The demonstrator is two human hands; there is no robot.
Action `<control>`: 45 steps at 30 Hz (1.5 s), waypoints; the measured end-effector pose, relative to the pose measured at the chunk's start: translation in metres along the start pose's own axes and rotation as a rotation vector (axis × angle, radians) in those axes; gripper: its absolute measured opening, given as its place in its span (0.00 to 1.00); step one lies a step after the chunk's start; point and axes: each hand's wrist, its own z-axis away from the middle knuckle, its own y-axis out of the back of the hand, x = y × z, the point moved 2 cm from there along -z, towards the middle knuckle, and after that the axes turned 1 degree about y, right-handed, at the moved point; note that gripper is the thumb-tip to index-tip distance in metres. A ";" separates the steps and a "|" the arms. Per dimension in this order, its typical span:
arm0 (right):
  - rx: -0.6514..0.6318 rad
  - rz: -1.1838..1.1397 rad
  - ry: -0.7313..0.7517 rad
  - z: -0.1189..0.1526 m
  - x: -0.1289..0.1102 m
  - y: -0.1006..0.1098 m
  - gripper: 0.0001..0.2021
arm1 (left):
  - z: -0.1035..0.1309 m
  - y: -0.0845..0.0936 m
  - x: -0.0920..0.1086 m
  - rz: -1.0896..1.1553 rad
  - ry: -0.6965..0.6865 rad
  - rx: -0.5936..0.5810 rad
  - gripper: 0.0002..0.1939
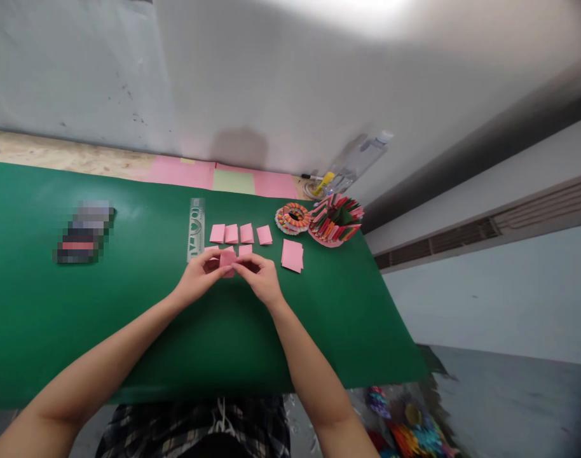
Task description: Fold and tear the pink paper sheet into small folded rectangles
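Observation:
Between my two hands is a small pink paper piece (227, 257), held up just above the green table. My left hand (202, 273) pinches its left and lower edge with thumb and fingers. On the other side, my right hand (258, 277) pinches the paper's right edge. Several folded pink paper pieces (246, 233) lie in rows just beyond my hands, some partly hidden behind my fingers. To the right lies a small stack of pink paper (292, 256). A clear stencil ruler (195, 229) lies left of the folded pieces.
A ring of folded colored paper (294, 218) and a round paper-filled holder (337, 219) stand at the back right. Behind them are a clear bottle (362, 162) and a yellow glue tube or marker (325, 182). A blurred phone-like object (84, 232) lies on the green table (142, 343).

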 end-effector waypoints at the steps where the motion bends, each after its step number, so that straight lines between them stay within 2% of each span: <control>1: 0.003 0.004 0.002 0.000 0.001 0.000 0.09 | 0.000 0.000 0.001 0.017 0.022 0.005 0.19; 8: 0.001 -0.065 -0.032 0.000 0.006 -0.003 0.13 | -0.002 0.004 0.001 0.074 0.100 0.126 0.18; 13: -0.047 -0.063 -0.042 0.001 0.007 -0.006 0.11 | -0.002 0.002 0.002 0.105 0.108 0.115 0.18; 33: -0.062 -0.153 -0.097 -0.001 0.012 -0.004 0.11 | -0.002 0.006 -0.003 0.129 0.149 0.091 0.17; 45: -0.056 -0.182 -0.106 -0.002 0.013 -0.005 0.11 | -0.002 0.006 -0.002 0.105 0.173 0.126 0.19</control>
